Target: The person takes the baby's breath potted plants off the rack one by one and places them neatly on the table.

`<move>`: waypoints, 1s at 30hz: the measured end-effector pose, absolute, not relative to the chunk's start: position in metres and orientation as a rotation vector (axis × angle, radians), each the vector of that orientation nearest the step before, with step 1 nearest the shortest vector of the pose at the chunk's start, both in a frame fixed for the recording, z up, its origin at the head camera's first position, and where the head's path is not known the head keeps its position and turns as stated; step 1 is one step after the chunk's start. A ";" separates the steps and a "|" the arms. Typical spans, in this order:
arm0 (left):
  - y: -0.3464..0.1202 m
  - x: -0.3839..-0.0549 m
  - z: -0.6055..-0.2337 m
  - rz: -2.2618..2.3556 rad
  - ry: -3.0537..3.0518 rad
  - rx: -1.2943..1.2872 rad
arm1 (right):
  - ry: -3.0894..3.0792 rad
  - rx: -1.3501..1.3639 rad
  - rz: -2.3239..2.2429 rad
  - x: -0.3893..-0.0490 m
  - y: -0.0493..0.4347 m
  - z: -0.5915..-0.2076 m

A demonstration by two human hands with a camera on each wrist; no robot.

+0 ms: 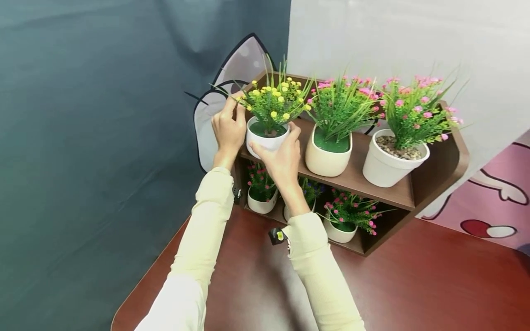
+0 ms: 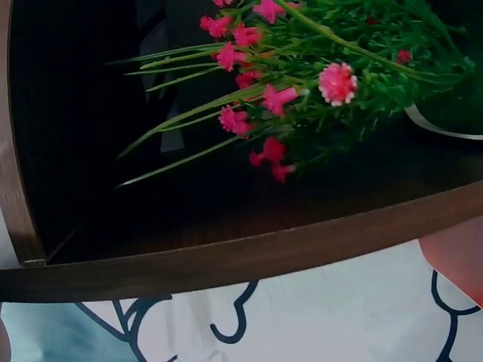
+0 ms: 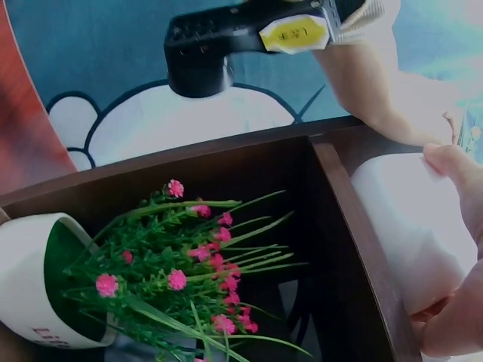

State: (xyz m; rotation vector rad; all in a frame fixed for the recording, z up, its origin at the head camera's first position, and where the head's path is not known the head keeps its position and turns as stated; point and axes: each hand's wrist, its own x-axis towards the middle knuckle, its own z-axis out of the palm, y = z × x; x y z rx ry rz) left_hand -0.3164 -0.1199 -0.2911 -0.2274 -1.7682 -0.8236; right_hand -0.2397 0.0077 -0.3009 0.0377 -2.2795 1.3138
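A white pot with yellow flowers stands at the left end of the upper shelf. My right hand grips it from the front right, thumb across the front and fingers round the right side. In the right wrist view the same white pot shows between thumb and fingers of that hand. My left hand is raised at the pot's left, beside the shelf's end panel; its fingertips go partly behind the leaves, and I cannot tell what they hold.
The brown two-tier shelf stands on a red-brown table. A cream pot and a white pot, both with pink flowers, stand to the right. Below are several smaller potted plants, one a pot with pink flowers.
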 end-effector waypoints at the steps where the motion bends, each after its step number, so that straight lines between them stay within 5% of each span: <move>1: -0.121 -0.316 -0.291 -0.828 -1.759 -0.227 | -2.272 0.046 1.317 -0.240 0.006 -0.302; 23: -0.123 -0.309 -0.291 -0.855 -1.686 -0.271 | -2.264 0.440 1.104 -0.198 0.035 -0.313; 30: -0.118 -0.313 -0.289 -0.927 -1.717 -0.264 | -2.361 0.512 1.167 -0.161 0.051 -0.355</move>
